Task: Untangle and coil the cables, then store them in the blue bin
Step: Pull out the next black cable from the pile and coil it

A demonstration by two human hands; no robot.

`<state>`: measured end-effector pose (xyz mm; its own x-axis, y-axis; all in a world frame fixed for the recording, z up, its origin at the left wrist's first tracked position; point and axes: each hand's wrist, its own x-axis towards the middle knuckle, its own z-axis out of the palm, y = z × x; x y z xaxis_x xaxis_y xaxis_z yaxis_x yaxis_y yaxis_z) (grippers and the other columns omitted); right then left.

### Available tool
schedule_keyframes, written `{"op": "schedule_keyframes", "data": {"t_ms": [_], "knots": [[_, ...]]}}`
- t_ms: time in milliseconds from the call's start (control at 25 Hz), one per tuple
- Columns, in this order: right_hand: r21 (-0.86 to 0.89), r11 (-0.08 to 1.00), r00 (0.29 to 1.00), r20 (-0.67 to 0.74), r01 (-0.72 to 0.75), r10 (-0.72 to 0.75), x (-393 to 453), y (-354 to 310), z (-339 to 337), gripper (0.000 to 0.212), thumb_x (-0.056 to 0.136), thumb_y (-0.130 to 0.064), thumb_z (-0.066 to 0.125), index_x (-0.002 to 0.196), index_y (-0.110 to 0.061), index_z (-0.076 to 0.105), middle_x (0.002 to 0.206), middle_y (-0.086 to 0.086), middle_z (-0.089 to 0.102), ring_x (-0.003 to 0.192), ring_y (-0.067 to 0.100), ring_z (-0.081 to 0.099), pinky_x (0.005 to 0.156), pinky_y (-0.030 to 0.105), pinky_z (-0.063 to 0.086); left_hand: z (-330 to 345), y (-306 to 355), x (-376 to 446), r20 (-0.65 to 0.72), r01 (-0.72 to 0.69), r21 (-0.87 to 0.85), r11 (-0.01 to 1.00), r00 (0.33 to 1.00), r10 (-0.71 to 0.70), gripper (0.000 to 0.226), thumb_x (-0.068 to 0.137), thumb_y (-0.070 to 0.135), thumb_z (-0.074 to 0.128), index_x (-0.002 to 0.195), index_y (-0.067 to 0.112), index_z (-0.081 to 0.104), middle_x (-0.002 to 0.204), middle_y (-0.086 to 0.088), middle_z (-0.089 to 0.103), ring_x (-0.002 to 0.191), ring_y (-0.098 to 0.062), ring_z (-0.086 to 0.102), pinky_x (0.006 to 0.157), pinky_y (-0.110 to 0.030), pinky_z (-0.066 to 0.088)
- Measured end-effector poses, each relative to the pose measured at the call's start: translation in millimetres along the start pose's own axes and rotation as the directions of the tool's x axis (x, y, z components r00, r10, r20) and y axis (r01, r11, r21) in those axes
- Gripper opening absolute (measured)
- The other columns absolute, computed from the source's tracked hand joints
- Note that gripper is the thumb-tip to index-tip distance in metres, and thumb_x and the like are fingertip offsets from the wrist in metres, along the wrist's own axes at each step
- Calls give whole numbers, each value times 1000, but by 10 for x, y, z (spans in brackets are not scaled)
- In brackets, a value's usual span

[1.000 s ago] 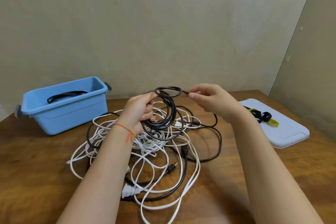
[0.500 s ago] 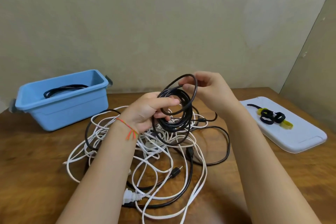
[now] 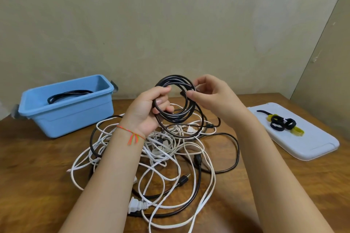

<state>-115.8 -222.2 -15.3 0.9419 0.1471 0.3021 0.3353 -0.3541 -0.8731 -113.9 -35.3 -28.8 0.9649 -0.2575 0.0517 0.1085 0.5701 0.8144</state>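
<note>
The left hand (image 3: 149, 108) grips a black cable coil (image 3: 175, 100), now raised higher and more upright than before, while the right hand (image 3: 210, 94) pinches its top edge.

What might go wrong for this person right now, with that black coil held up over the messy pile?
1. The black coil is held only by the left hand and the right hand, with no tie on it; the loops could spring apart.
2. A black strand hangs from the coil into the tangled pile on the table; lifting toward the blue bin may drag the pile along.
3. The cable ties lie on the white lid, away from both hands.
</note>
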Motion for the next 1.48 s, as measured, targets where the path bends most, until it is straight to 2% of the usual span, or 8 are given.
{"op": "schedule_keyframes", "data": {"t_ms": [200,320,400,520,720,920,1160,1480], "knots": [[-290,950,992,-2,-120,124,9,35,85,48,92,-59,53,100,-13,63,79,-3,61,71,13,56,63,31,43,1,0,-16,-5,-45,-177,983,999,44,10,90,17,58,81,13,57,48,7,32,50,-8,38,65,-25,44],[-157,953,948,146,-260,283,-21,9,139,50,90,-64,52,104,-16,62,75,1,74,73,19,70,69,34,56,-18,-24,-8,39,-97,-229,969,993,109,13,92,25,57,84,15,60,45,8,32,55,-8,48,74,-27,46],[-71,950,936,164,-303,311,-36,-25,184,53,91,-63,51,101,-12,61,64,2,70,58,19,68,54,27,52,-4,-46,-3,61,-150,-235,960,984,169,16,94,26,53,84,15,59,45,8,30,46,-6,37,75,-27,44],[52,985,984,-65,-165,168,35,9,292,52,93,-63,48,93,-12,58,58,-7,54,52,10,48,54,28,39,43,-32,-18,37,-191,-245,951,978,206,20,95,29,53,79,17,57,42,9,27,40,-5,28,61,-24,46],[239,971,951,-296,-18,90,67,-16,365,48,94,-57,54,94,-10,64,69,-6,55,64,10,50,61,30,41,78,-13,-48,43,-71,-227,971,996,83,31,92,37,59,70,18,47,40,9,25,33,-5,23,47,-22,38],[292,955,944,-325,45,55,16,-28,315,51,92,-48,63,95,3,62,73,3,53,65,14,47,57,25,39,86,-12,-67,13,53,-17,998,999,-53,43,89,46,59,61,19,42,39,9,22,30,-5,20,44,-21,33],[271,960,917,-396,71,44,3,-43,292,42,94,-41,64,83,-1,67,71,9,58,62,17,49,58,26,41,92,-21,-75,83,91,150,984,991,-104,33,88,47,60,99,16,63,44,7,23,30,-4,20,43,-20,33],[254,966,961,-275,42,30,37,-90,251,25,96,-32,56,78,-15,62,65,0,52,59,12,49,57,26,41,34,-7,-39,53,-22,221,975,999,10,26,93,27,60,109,6,60,74,-4,65,31,-2,28,38,-16,33]]}}
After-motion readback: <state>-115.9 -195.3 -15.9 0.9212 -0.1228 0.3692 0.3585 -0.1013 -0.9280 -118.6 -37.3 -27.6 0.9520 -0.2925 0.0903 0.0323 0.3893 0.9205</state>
